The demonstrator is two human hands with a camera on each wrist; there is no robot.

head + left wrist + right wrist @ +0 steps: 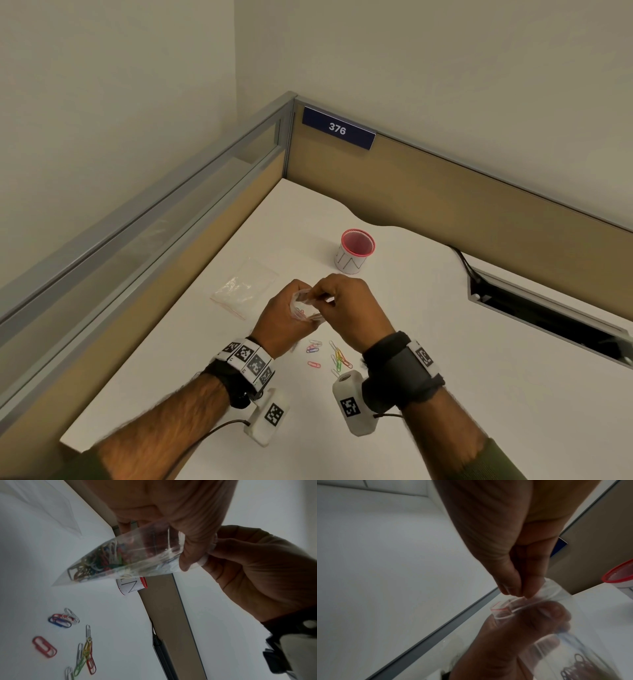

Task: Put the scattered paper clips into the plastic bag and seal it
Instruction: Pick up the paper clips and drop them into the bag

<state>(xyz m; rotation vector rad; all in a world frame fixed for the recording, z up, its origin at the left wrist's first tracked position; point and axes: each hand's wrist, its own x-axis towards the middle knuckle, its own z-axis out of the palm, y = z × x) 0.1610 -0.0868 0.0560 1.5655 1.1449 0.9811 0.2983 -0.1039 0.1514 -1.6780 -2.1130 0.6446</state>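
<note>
Two hands meet above the desk [428,342] in the head view: left hand [281,322] grips the plastic bag [306,308], right hand [349,308] pinches at its mouth; loose paper clips [337,358] lie below the wrists

Left wrist: bag thin, limp, clips sagging into one corner

Right wrist: red-lined zip rim gapes; likely slippery, so pinch the stiffer rim

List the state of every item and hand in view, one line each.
plastic bag: held up, part-filled with clips, mouth open
loose paper clips: lying on desk
spare bag: flat on desk
pen cup: upright
left hand: grips bag
right hand: pinches bag's mouth
</note>
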